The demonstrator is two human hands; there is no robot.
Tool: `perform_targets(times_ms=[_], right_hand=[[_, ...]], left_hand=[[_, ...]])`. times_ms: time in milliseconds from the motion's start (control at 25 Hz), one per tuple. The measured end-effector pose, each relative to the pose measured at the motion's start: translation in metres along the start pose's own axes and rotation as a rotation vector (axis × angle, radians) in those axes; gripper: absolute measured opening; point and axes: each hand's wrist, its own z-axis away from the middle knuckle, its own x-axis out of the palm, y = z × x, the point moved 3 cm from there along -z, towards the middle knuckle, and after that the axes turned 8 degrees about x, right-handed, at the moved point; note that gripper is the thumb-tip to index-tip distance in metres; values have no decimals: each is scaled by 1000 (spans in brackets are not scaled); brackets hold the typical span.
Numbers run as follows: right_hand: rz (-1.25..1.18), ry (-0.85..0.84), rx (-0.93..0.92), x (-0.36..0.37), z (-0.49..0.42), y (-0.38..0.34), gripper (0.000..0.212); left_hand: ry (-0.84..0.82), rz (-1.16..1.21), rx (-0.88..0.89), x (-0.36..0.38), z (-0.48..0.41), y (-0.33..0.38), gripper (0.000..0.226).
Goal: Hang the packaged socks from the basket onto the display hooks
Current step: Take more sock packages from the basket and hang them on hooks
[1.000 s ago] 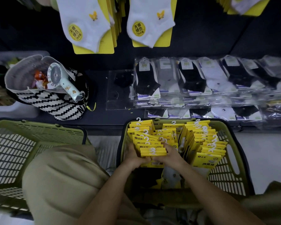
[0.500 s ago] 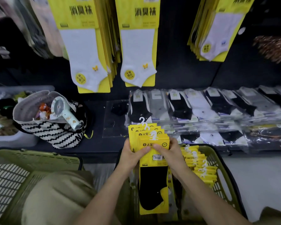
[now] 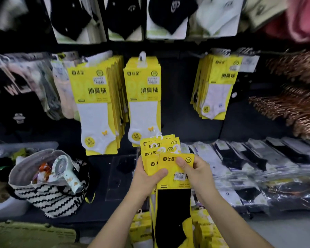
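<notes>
Dark display wall (image 3: 179, 108) carries hanging yellow packs (image 3: 143, 90) far behind. Packaged socks (image 3: 159, 145) are held upright near centre, just below them: left grip (image 3: 147, 178) clasps the fanned stack, right grip (image 3: 198, 174) pinches the front pack (image 3: 174, 208); striped bag (image 3: 48, 196) sits left.

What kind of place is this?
Probably a clothing shop's sock section: yellow sock packs hang in rows on a display wall, and bagged socks lie lined up on the shelf below.

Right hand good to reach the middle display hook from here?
Probably yes. The right hand pinches the front pack of the stack the left hand grips, and the space up to the middle hook looks open; only white-sock packs already hang from it.
</notes>
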Motion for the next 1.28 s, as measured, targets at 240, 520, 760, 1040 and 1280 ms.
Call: perform_targets(times_ms=[240, 520, 760, 1040, 1280], right_hand=[[23, -26, -171, 11, -22, -78, 21], [69, -44, -208, 49, -55, -144, 12], [177, 27, -253, 87, -80, -194, 24], [318, 134, -299, 118, -92, -198, 26], [331, 190, -284, 123, -103, -193, 26]], left_hand=[[-37, -34, 175, 4, -44, 67, 40], [146, -99, 391, -22, -75, 143, 40], [332, -181, 573, -77, -75, 187, 33], [416, -218, 591, -113, -68, 195, 25], [394, -230, 582, -118, -65, 187, 26]])
